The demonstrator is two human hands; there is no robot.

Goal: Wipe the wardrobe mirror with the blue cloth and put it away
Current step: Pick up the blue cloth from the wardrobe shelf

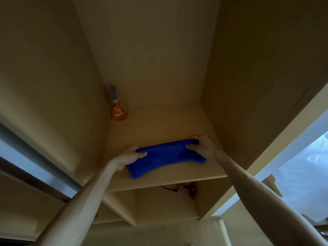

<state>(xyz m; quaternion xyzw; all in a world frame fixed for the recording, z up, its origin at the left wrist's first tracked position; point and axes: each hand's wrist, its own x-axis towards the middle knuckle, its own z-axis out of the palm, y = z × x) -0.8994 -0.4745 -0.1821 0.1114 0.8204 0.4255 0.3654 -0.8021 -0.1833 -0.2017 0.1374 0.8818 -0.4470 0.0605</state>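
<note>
the blue cloth [165, 156] is seen folded on a wooden shelf [177, 175] inside the open wardrobe [53, 77], near the shelf's front edge. it is held at both ends. the left hand [128, 157] is closed on the cloth's left end, with the thumb laid on top of the fabric and the fingers tucked beneath or behind it. the right hand [202, 146] is pinched on the right end, the thumb pressed onto the upper face and the fingers curled over the far corner. each grip is thus pressed together on the cloth. the cloth is sagged slightly in the middle, and its lower left corner is laid flat on the board. both bare forearms are stretched up from the lower corners of the view.

an orange bottle [119, 110] with a grey cap is stood in the back left corner of the same shelf, well apart from the cloth. below the shelf, small dark and orange things [186, 188] are glimpsed in the next compartment, too dim to be told. a pale window [301, 171] is seen at the right.
</note>
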